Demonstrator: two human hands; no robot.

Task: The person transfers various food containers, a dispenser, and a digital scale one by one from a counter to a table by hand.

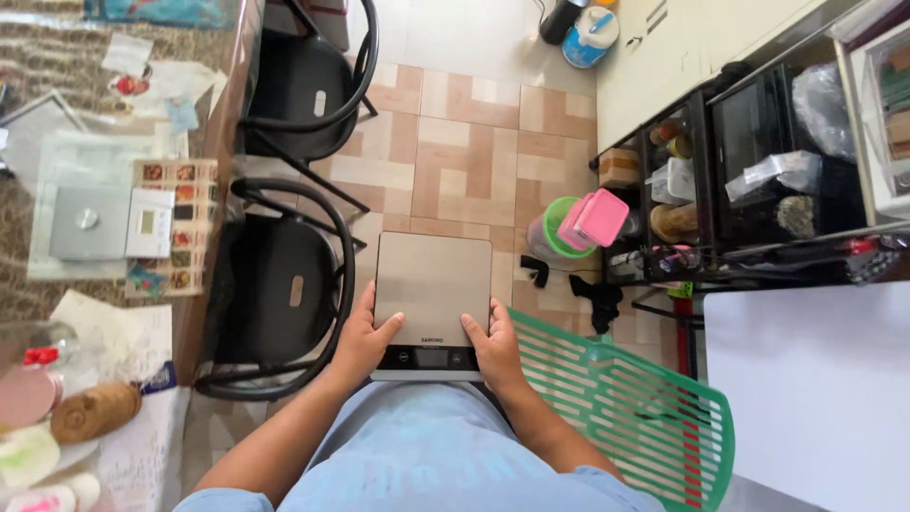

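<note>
I see a flat scale (432, 296) held level in front of my waist, above the tiled floor (474, 142), its long axis running away from me and its display strip nearest my body. My left hand (365, 341) clamps its left edge, thumb lying on the top plate; my right hand (493, 349) clamps the right edge the same way, so both are equally close. A black chair (284, 294) sits just to the left, a green slatted basket (626, 398) just to the right. Further left, the table (227, 142) carries what looks like a second scale (112, 223). A shelf (758, 161) stands right.
</note>
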